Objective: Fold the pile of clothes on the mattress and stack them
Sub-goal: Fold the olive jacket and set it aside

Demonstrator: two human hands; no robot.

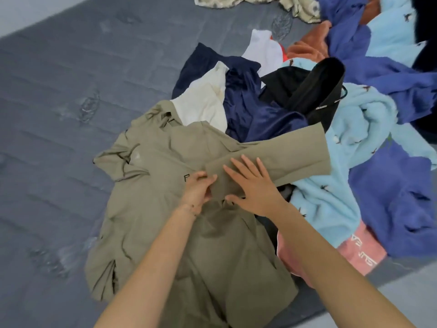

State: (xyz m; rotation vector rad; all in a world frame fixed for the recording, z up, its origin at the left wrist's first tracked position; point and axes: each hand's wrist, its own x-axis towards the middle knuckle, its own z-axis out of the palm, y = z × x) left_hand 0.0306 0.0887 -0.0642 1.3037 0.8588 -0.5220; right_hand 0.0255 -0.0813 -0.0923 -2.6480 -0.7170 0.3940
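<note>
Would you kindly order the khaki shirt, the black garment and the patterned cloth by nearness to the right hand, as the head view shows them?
1. khaki shirt, its sleeve lying directly under the right hand.
2. black garment, beyond the hand, mid-pile.
3. patterned cloth, at the far top edge.

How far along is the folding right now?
Done: no folded stack is visible. In hand: the olive shirt lies spread on the mattress, one sleeve brought across its chest; the left hand pinches the cuff, the right hand presses it flat. Left: the heap beyond, navy, black, light-blue and pink pieces, lies jumbled.
</note>
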